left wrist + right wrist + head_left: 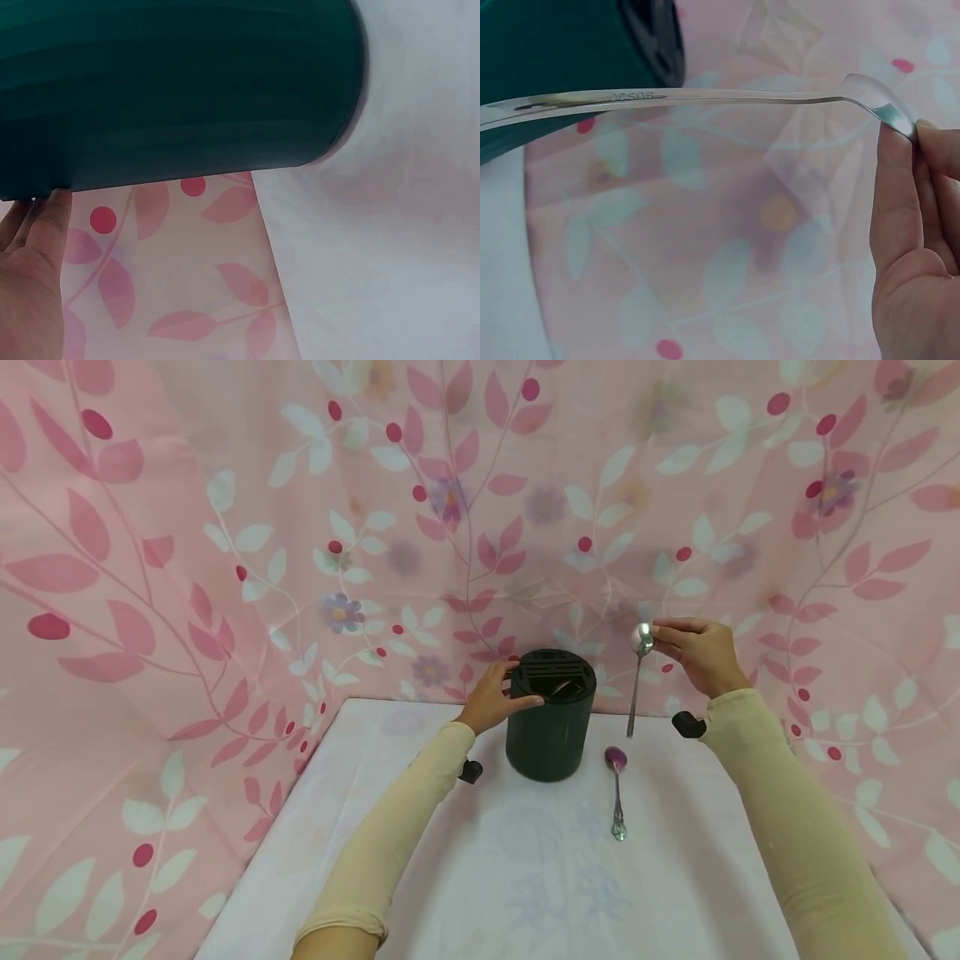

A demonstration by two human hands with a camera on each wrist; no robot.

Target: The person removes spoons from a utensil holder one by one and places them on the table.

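Observation:
A dark green cylindrical utensil holder [547, 743] with a slotted black top stands upright at the table's back edge. My left hand [491, 700] holds it by the upper left side, thumb along the front rim; in the left wrist view, fingers press its green wall [187, 90]. To the right of the holder, my right hand [705, 656] pinches a metal spoon [642, 638] by its bowl, handle hanging down. The right wrist view shows that spoon's handle [727, 96] in front of the holder. Another spoon [617, 785], with an ornate handle end, lies on the table below.
A white cloth covers the table [525, 877]. Pink leaf-patterned fabric [465, 527] hangs close behind the holder and along both sides. Something shiny, its kind unclear, shows inside the holder's opening.

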